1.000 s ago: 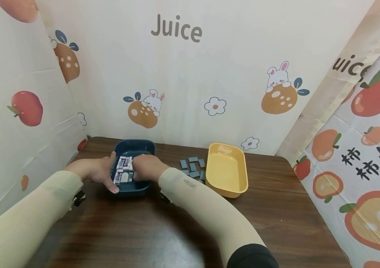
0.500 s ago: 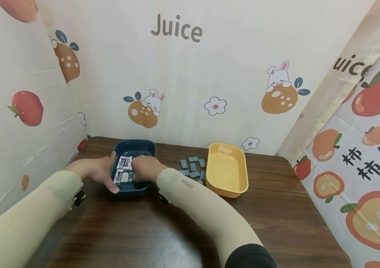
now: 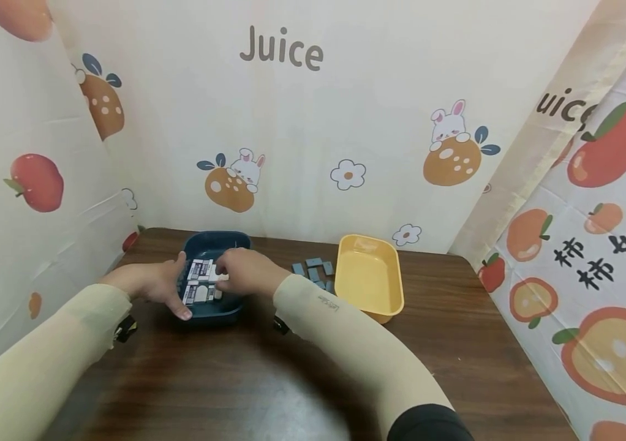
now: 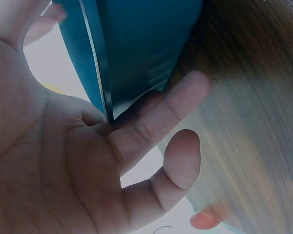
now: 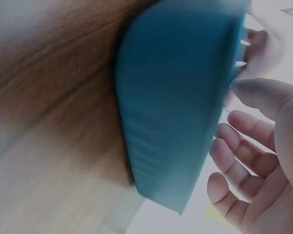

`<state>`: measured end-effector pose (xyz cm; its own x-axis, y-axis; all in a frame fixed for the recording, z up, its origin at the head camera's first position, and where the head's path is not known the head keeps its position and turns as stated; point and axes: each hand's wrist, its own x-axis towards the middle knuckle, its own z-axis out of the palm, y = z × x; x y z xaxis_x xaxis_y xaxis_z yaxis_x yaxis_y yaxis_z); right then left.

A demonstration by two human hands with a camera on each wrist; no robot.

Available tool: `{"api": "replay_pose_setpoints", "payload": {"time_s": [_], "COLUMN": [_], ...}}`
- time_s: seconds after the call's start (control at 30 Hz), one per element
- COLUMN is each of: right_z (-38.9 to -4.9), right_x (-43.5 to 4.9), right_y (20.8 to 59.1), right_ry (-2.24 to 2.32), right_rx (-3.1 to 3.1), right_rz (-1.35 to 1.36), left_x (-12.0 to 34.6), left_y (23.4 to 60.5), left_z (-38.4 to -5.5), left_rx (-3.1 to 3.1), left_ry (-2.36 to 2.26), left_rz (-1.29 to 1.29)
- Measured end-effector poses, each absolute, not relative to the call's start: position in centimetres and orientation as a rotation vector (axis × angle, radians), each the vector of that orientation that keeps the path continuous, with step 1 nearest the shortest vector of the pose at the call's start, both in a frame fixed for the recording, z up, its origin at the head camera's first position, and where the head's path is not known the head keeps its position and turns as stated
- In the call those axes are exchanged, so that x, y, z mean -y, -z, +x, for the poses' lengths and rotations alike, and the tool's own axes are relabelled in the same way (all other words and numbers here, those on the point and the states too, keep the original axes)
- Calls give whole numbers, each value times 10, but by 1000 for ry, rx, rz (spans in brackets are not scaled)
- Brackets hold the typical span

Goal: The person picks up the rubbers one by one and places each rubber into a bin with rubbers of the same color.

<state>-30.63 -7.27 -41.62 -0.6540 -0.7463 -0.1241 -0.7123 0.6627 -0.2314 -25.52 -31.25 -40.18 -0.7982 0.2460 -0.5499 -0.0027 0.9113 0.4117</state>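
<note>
A dark blue tray [image 3: 215, 315] stands at the back left of the table. Flat blocks printed in white and navy [image 3: 201, 282] lie close together inside, with an arch shape on the lower ones. My left hand [image 3: 158, 283] rests at the tray's left side, thumb spread toward the front corner; its outer fingers stretch past the rim in the left wrist view. Over the tray's right side is my right hand [image 3: 249, 269], its fingertips right by the printed blocks. Nothing shows between its loosely curled fingers [image 5: 224, 156] in the right wrist view.
Several small grey-blue rectangular blocks [image 3: 313, 274] lie on the wooden table [image 3: 247, 373], right of the dark tray. Beside them stands a yellow tray [image 3: 369, 278]. Fruit-printed cloth [image 3: 296, 122] hangs behind and at both sides.
My right hand has shifted right and slightly up from the printed blocks, uncovering more of them. My left hand stays at the tray's left side. The head view has turned slightly.
</note>
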Motion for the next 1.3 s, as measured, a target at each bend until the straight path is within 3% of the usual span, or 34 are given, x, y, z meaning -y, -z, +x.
{"api": "replay_pose_setpoints", "payload": {"time_s": [0.27,0.87,1.3], "right_z": [-314,-326,-312], "right_x": [-7,-202,-261], "right_y": [400,384,373], "right_ry": [503,526,352], "right_rx": [-2729,-2776,-2675], "right_rz": [-1040,-577,-313], "left_x": [307,308,284], "left_y": [402,402,382], "left_z": [-257,-259,-260], "left_rx": [-2443,-2437,-2717], "left_ry": [-521,-499,-329], "left_rz": [157,150,219]}}
